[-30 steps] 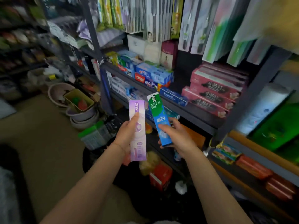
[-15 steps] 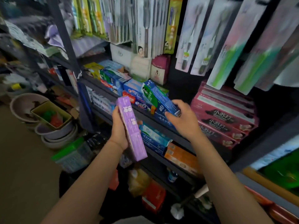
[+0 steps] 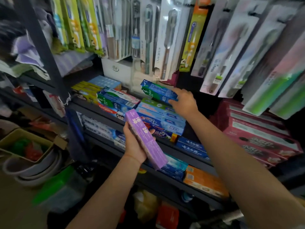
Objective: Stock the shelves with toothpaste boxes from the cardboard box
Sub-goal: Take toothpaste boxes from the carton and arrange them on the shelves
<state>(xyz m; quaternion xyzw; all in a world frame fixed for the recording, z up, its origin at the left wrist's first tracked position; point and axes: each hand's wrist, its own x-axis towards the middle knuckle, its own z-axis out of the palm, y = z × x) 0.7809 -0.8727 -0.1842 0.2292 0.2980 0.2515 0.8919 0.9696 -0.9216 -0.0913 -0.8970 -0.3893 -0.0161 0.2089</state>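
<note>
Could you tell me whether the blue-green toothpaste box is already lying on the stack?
Not clearly: the right hand holds the blue-green box tilted over the stack.

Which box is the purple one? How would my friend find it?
Find the dark shelf stacked with toothpaste boxes. In front of it the left hand grips one long purple box. It is the only purple box, printed with white numbers, while the boxes behind it are mostly blue.

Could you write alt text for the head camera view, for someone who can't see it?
The right hand sets a blue-green toothpaste box atop stacked boxes on a shop shelf; the left hand holds a purple box.
</note>
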